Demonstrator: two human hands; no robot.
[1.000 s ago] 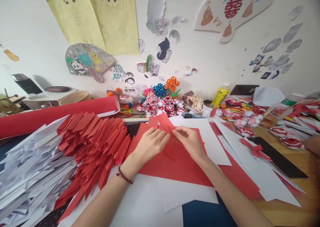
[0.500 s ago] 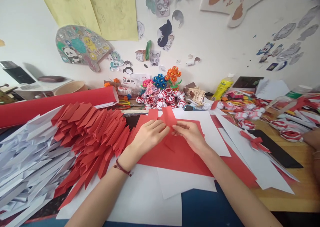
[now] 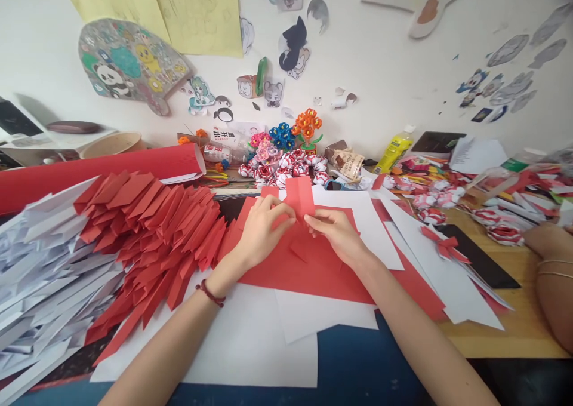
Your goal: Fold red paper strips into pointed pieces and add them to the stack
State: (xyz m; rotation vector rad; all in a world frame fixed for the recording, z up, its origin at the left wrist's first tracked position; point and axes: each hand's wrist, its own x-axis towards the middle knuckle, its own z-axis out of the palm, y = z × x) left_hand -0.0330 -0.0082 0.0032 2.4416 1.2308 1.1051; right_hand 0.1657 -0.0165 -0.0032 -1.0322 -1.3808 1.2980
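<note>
An upright red paper strip (image 3: 299,197) with a crease stands between my two hands, over a large red sheet (image 3: 322,271). My right hand (image 3: 333,233) pinches the strip's lower right edge between thumb and fingers. My left hand (image 3: 264,230) is curled at the strip's left side, thumb and fingertips close together; whether it grips the paper is hard to see. Under the red sheet lie white sheets (image 3: 250,334). Left of my hands is a big heap of folded red strips (image 3: 147,215), beside a heap of folded white strips (image 3: 58,274).
A red paper roll (image 3: 98,170) lies behind the heaps. Red-and-white paper flowers (image 3: 286,166), a yellow bottle (image 3: 396,149) and a black flat piece (image 3: 486,263) are farther back and right. Another person's arm (image 3: 553,280) rests at the right edge.
My left hand has opened slightly and shifted left from the strip, which now stands more upright. The camera view has shifted, and more of the other person's arm shows.
</note>
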